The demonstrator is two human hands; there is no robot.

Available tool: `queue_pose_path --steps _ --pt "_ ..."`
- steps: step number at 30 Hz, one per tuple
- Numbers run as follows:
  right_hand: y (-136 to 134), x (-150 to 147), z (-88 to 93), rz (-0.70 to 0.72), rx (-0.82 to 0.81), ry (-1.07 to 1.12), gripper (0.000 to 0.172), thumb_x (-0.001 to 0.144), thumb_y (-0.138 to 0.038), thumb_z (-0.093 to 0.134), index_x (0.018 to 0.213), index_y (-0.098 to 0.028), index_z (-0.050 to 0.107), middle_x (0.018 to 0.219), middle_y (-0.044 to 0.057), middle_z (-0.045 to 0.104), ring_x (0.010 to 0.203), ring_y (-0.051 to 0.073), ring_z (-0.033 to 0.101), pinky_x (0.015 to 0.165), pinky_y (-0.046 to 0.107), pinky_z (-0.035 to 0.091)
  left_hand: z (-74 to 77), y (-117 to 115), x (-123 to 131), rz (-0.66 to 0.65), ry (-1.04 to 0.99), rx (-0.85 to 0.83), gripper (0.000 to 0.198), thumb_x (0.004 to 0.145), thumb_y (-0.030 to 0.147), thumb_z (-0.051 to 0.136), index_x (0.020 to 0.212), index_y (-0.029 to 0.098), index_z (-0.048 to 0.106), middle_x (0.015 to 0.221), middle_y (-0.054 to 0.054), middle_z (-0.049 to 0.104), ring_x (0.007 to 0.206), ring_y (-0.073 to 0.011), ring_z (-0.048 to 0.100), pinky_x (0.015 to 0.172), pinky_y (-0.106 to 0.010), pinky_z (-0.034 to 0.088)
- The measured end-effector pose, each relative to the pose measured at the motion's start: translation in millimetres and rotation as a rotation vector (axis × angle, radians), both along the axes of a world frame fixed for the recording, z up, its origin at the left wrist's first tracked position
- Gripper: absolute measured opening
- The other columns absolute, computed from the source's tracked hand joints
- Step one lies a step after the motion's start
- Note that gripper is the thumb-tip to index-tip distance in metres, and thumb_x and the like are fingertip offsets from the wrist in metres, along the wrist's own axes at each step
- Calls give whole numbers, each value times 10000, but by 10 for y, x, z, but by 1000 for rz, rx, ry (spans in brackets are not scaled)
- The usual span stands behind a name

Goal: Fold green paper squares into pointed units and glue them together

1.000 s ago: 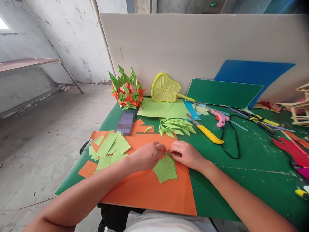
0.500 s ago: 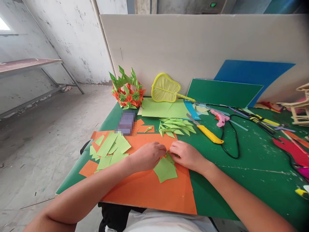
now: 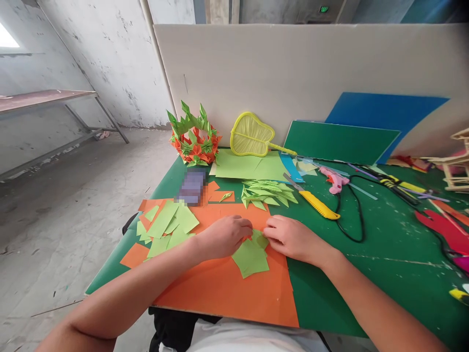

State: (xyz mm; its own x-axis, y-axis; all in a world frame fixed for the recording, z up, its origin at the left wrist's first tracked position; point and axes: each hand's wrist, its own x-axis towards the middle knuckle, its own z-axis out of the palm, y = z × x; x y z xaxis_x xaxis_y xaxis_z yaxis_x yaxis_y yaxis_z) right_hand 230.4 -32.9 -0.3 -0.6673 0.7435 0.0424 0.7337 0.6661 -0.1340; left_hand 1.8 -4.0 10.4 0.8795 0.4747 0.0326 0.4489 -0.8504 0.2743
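My left hand [image 3: 227, 238] is closed with its fingertips pinched together. A small bit of orange paper [image 3: 247, 238] shows at those fingertips, mostly hidden by them. Just to the right, my right hand [image 3: 287, 235] has its fingers curled at the edge of some green paper pieces [image 3: 251, 260]; whatever is in its pinch, if anything, is hidden. Both hands rest over a large orange sheet [image 3: 234, 298]. Beyond them lies a pile of folded green paper leaves [image 3: 269, 191]. Loose green paper squares [image 3: 164, 220] are heaped left of my left hand.
Behind stand a green and orange folded-paper crown [image 3: 194, 142] and a yellow fan [image 3: 252, 134]. A yellow utility knife [image 3: 318, 204], blade out, and a pink glue gun [image 3: 334, 180] with a black cord lie at right. A blurred purple rectangle [image 3: 192, 187] is at left.
My right hand has shifted slightly to the right, widening the gap between the two hands. My left hand stays almost in place.
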Motion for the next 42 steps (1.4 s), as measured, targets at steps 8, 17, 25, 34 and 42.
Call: queue_pose_path --steps 8,17,25,34,42 --pt "30 102 -12 8 37 69 184 886 -136 468 799 -197 618 774 33 554 745 164 474 673 290 343 -85 -8 -7 -15 23 105 308 926 108 382 1121 189 605 1125 -88 595 845 -195 581 686 -301 457" --pt "33 -9 -103 -5 14 269 189 899 -324 578 1052 -241 651 944 57 607 892 207 527 756 322 421 -211 7 7 83 -44 42 247 929 159 426 1046 186 642 919 -68 575 831 -183 566 744 -287 470" --pt "66 -47 -163 2 -36 346 146 921 -264 533 976 -234 665 972 49 640 923 195 572 790 317 447 -259 31 14 45 -185 13 294 880 76 419 1043 177 642 1103 -74 612 979 -191 568 879 -315 472" --pt "112 20 -155 54 -23 363 157 906 -197 522 890 -231 675 972 37 657 904 181 572 836 334 425 -132 141 -55 -198 -217 10 309 839 40 435 998 182 659 1002 -59 695 916 -201 593 822 -314 467" --pt "76 -39 -183 -2 -79 434 122 861 -166 541 894 -220 644 859 26 664 844 176 576 758 309 446 -75 163 -63 -269 -174 58 331 808 7 418 974 186 641 938 -66 695 857 -202 579 789 -325 444"
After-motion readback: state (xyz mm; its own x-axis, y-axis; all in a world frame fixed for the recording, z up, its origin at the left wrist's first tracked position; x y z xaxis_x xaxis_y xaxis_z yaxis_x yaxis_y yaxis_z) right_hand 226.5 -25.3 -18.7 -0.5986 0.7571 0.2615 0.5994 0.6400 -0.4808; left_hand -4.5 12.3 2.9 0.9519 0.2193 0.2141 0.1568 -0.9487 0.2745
